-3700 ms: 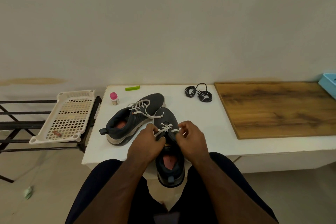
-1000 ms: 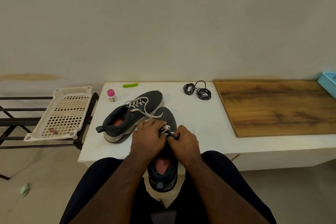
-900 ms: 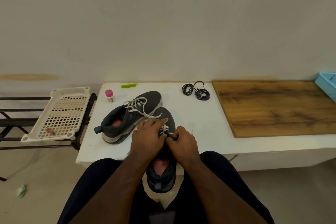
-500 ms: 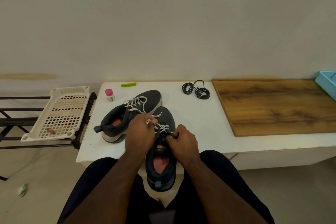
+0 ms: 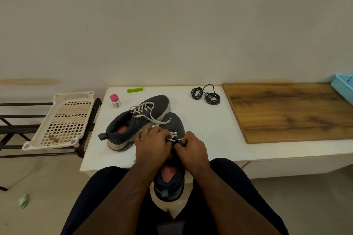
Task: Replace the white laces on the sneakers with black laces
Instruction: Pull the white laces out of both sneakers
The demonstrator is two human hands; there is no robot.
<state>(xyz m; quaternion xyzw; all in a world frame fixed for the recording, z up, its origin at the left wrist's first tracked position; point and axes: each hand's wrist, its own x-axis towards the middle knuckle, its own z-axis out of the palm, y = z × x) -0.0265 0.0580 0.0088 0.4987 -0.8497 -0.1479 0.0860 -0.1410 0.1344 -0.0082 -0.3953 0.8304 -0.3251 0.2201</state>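
Both hands sit on the near sneaker (image 5: 172,158) at the tabletop (image 5: 210,120) edge, the left hand (image 5: 152,144) and right hand (image 5: 192,147) each curled, pinching its white lace (image 5: 172,136). The black laces (image 5: 206,95) lie coiled well beyond, the other sneaker (image 5: 137,120) just left

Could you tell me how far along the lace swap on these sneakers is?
Early stage. Done: nothing finished. In hand: both hands, left hand and right hand, pull the white lace on the near sneaker. Left: the far sneaker remains white-laced, and the black laces lie coiled, untouched.
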